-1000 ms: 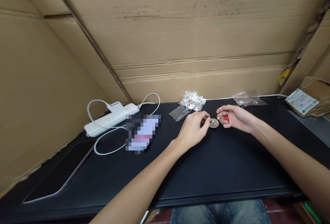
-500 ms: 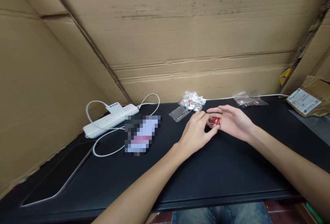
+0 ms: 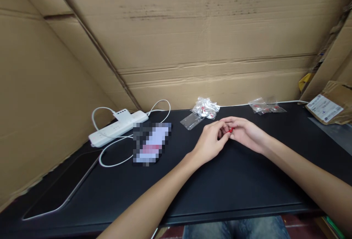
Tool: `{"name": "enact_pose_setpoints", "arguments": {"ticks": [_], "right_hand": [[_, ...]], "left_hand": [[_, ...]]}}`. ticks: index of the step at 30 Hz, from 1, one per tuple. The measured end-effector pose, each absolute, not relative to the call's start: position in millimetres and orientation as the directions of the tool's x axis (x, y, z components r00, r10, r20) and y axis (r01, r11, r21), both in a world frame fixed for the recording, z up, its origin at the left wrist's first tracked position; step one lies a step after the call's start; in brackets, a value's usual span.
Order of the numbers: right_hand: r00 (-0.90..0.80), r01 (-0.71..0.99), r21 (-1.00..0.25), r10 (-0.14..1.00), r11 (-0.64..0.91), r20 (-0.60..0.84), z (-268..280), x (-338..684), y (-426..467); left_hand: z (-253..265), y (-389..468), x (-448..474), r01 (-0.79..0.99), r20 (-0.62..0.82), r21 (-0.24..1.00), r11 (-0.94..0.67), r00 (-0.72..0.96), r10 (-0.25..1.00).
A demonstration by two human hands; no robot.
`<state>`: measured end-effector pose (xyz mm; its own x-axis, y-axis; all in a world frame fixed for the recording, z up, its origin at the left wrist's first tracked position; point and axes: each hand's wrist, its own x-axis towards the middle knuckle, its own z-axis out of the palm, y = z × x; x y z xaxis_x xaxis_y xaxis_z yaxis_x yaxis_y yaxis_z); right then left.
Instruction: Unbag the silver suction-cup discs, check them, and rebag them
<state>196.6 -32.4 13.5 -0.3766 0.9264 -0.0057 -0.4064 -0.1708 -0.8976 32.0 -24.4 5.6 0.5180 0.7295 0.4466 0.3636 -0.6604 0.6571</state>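
Small red knotted cords [image 3: 231, 130] sit between my two hands, over the dark desk. My left hand [image 3: 209, 140] is closed, its thumb and fingers pinching at the red cords. Opposite it, my right hand [image 3: 249, 134] is turned palm up with its fingers curled round them, and its fingertips meet those of the left. Most of the cords is hidden by the fingers. Just behind my hands lies a pile of clear plastic bags [image 3: 205, 107] with red and silvery bits inside, and an empty-looking flat bag [image 3: 191, 121] beside it.
More clear bags with red pieces [image 3: 266, 107] lie at the back right, near a torn cardboard box [image 3: 328, 101]. Leftward are a pixelated item [image 3: 152, 145], a white power strip [image 3: 118, 129] with looping cables, and a dark flat panel [image 3: 63, 184]. Cardboard walls [image 3: 209, 41] enclose the black desk [image 3: 233, 187].
My right hand's fingers have curled inward from a flatter, open palm. My left fingers have closed on the red cords, which now show less.
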Motion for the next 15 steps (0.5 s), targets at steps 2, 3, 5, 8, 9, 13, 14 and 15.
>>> {"name": "enact_pose_setpoints", "arguments": {"ticks": [2, 3, 5, 8, 9, 13, 14, 15], "right_hand": [[-0.339, -0.371, -0.916, 0.941, -0.154, -0.021, 14, 199, -32], [-0.322, -0.345, -0.927, 0.946, -0.146, -0.029, 15, 200, -31], [-0.29, -0.269, -0.956, 0.956, -0.116, -0.034, 15, 206, -28], [-0.205, -0.075, -0.996, 0.976, 0.055, 0.07, 12, 218, -19], [-0.168, 0.035, -0.987, 0.975, 0.155, 0.147, 10, 224, -15], [-0.18, 0.643, -0.622, 0.878, 0.447, 0.444, 1, 248, -1], [-0.208, 0.725, -0.518, 0.861, 0.454, 0.464, -1, 253, 2], [-0.235, 0.778, -0.436, 0.854, 0.451, 0.464, -4, 257, 4]], "left_hand": [[7, -25, 31, 0.37, 0.443, 0.665, -0.649, 0.504, 0.742], [8, -24, 31, 0.373, 0.442, 0.671, -0.641, 0.493, 0.749], [9, -23, 29, 0.381, 0.445, 0.68, -0.626, 0.465, 0.766], [8, -21, 27, 0.397, 0.454, 0.681, -0.615, 0.429, 0.781], [8, -20, 27, 0.404, 0.458, 0.678, -0.615, 0.422, 0.782], [6, -18, 27, 0.409, 0.46, 0.667, -0.622, 0.431, 0.776], [6, -19, 28, 0.408, 0.457, 0.666, -0.624, 0.438, 0.774], [6, -19, 28, 0.407, 0.455, 0.665, -0.627, 0.445, 0.771]]}}
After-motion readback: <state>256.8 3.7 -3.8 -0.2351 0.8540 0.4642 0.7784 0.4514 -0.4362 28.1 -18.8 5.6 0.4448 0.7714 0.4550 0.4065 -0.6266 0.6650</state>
